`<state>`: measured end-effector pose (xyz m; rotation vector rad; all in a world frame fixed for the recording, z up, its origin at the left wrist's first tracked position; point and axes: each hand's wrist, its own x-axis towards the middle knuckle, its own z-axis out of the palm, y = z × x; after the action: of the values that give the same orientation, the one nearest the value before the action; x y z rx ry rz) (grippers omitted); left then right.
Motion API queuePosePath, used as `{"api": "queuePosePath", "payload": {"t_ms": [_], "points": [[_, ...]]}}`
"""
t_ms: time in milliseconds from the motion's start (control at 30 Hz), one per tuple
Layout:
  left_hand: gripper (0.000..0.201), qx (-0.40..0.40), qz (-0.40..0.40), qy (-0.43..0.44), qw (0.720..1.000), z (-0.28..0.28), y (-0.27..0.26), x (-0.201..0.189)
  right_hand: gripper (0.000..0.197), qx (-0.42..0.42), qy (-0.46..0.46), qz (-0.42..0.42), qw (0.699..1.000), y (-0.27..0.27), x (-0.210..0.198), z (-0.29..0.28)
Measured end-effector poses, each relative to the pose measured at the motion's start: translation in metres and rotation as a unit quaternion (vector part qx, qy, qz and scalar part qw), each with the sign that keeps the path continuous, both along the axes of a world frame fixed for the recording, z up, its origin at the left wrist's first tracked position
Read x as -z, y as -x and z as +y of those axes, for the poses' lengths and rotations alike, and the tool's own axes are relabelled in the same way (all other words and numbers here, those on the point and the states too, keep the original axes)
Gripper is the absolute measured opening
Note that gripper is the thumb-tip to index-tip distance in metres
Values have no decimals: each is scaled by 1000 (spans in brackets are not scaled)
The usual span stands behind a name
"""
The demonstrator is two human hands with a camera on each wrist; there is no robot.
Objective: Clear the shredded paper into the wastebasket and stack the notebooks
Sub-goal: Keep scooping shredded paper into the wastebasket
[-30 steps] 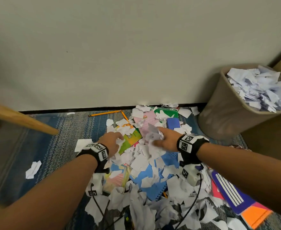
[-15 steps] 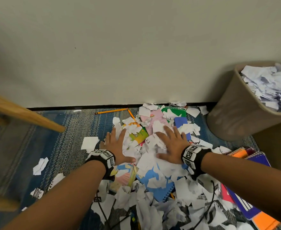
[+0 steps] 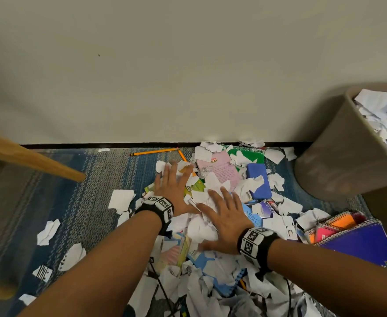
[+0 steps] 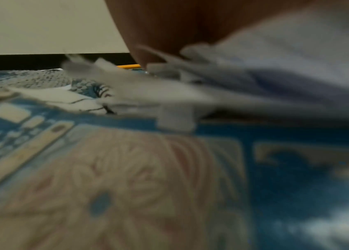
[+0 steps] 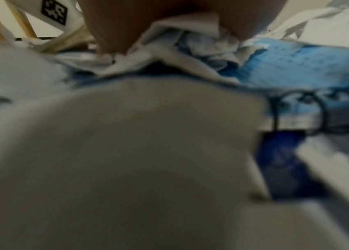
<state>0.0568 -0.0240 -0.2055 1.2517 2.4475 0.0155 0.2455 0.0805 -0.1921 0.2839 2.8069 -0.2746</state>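
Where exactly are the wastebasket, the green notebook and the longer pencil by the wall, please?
wastebasket (image 3: 338, 161), head view, on its tan side wall.
green notebook (image 3: 247, 155), head view, on its bare green cover.
pencil (image 3: 153, 152), head view, mid-shaft.

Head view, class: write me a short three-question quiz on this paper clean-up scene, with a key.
1. True or false: both hands lie flat, fingers spread, on the shredded paper.
2. Where is the wastebasket? A) far left B) far right, by the wall C) behind the person
3. Name the thing lying on the carpet by the baseboard, beyond the left hand.

Key: 1 true, left hand and right hand are both flat. 2 B; it already holds paper. 3 a yellow pencil.
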Motion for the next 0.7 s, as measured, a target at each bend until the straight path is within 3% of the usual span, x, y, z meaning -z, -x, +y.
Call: {"api": "queuePosePath", "payload": {"t_ms": [133, 200, 267, 367, 500, 567, 700], "points": [[97, 41, 27, -6, 999, 0, -5, 9, 55, -8, 15, 68, 998, -1, 8, 9], [84, 67, 32, -42, 996, -2, -12, 11, 43, -14, 11, 108, 994, 3, 12, 18], [67, 83, 48, -80, 992, -5, -19, 14, 40, -40, -9, 138, 990, 8, 13, 26], [45, 81, 57, -93, 991, -3, -25, 7, 53, -101, -34, 128, 986, 18, 9, 39], [34, 110, 48, -21, 992, 0, -21, -6, 51, -115, -55, 64, 990, 34, -9, 46], [36, 86, -5, -2, 996, 0, -17, -13, 38, -77, -29, 48, 995, 42, -19, 51], [49, 13, -69, -38, 997, -3, -1, -26, 24, 111, 92, 107, 984, 47, -37, 65]]}}
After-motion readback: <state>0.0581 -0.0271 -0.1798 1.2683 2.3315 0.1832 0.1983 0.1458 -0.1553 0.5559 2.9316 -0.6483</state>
